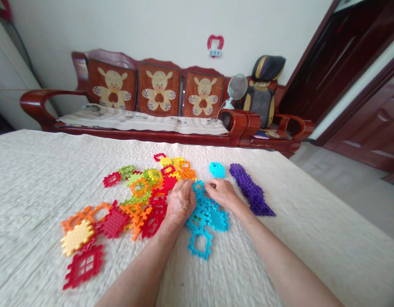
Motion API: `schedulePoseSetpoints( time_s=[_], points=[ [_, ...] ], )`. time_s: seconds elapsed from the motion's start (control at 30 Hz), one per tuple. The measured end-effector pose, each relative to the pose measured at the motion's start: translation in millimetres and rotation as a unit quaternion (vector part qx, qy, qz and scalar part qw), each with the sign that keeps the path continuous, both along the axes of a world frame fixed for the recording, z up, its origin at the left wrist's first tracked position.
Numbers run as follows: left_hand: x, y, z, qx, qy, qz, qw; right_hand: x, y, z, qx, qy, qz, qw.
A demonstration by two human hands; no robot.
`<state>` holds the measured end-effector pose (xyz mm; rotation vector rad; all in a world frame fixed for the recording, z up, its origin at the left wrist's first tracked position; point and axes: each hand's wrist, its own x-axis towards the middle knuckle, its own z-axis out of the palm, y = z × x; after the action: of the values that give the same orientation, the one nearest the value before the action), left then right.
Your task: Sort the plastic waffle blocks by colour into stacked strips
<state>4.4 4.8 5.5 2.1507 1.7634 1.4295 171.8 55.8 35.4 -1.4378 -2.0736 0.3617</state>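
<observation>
Flat plastic interlocking tiles lie on a cream quilted cover [39, 183]. My left hand [180, 204] is curled, knuckles up, fingers closed on a blue tile [198, 186] at the top of a cluster of blue tiles [205, 219]. My right hand [221, 192] pinches the same blue tile from the right. A row of purple tiles [252, 190] lies just right of my right hand. One blue tile [217, 169] sits apart behind my hands.
Left of my hands spreads a pile of red, orange, yellow and green tiles [142, 196], with a yellow tile [77, 236] and a red tile [84, 265] nearest me. A wooden sofa [158, 102] with cushions stands behind. A dark door [360, 76] is at right.
</observation>
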Motion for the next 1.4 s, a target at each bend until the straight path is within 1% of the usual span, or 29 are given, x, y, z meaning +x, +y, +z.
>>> schedulePoseSetpoints(
  time_s=[0.1,0.17,0.3,0.4,0.47,0.53,0.63,0.7,0.77,0.83,0.87,0.9,0.97,1.03,1.13,1.2,1.27,1.4],
  points=[
    [0.5,0.1,0.8,-0.002,0.018,-0.002,1.000,-10.7,4.5,-1.1,-0.004,-0.049,-0.011,0.999],
    [0.9,-0.3,1.6,-0.002,0.025,0.001,1.000,-15.3,6.1,-0.5,-0.020,-0.045,-0.017,0.999],
    [1.5,-1.4,2.8,0.001,0.030,0.003,1.000,-11.7,10.8,-0.5,-0.078,0.033,-0.020,0.996],
    [1.5,-1.4,2.4,0.004,0.033,0.002,0.999,-0.8,16.1,-2.5,-0.122,0.113,-0.019,0.986],
    [1.3,-0.9,1.4,0.007,0.034,0.002,0.999,6.7,18.8,-2.1,-0.135,0.146,-0.021,0.980],
    [1.0,-0.3,0.3,0.008,0.034,0.000,0.999,13.1,19.8,1.9,-0.124,0.150,-0.027,0.981],
    [0.5,0.4,-0.5,0.008,0.036,-0.003,0.999,19.8,19.2,13.2,-0.077,0.108,-0.034,0.991],
    [0.4,0.5,-0.6,0.008,0.038,-0.002,0.999,23.2,18.7,20.3,-0.021,0.057,-0.025,0.998],
    [0.4,0.6,-0.6,0.008,0.038,-0.003,0.999,26.5,18.3,24.1,0.045,-0.005,0.004,0.999],
    [0.5,0.5,-0.7,0.007,0.039,-0.003,0.999,30.6,17.3,24.4,0.080,-0.069,0.040,0.994],
    [0.6,0.5,-0.8,0.006,0.040,-0.002,0.999,33.0,16.4,24.0,0.075,-0.099,0.058,0.991],
    [0.6,0.5,-0.9,0.005,0.041,-0.002,0.999,35.6,15.0,23.7,0.055,-0.126,0.074,0.988],
    [0.7,0.5,-1.0,0.005,0.042,-0.002,0.999,40.6,11.5,24.8,-0.006,-0.168,0.093,0.981],
    [0.6,0.6,-1.3,0.009,0.043,-0.003,0.999,43.2,7.6,28.5,-0.053,-0.189,0.094,0.976],
    [0.6,1.0,-1.7,0.023,0.045,-0.004,0.999,38.2,2.7,34.5,-0.076,-0.192,0.052,0.977],
    [0.6,1.5,-2.1,0.033,0.046,-0.003,0.998,29.5,0.5,34.5,-0.090,-0.195,0.015,0.977],
    [0.5,1.9,-2.5,0.039,0.047,-0.001,0.998,19.9,-1.0,30.4,-0.101,-0.206,-0.011,0.973],
    [0.5,2.3,-3.0,0.042,0.050,-0.004,0.998,10.6,-1.3,20.4,-0.098,-0.220,-0.036,0.970]
  ],
)
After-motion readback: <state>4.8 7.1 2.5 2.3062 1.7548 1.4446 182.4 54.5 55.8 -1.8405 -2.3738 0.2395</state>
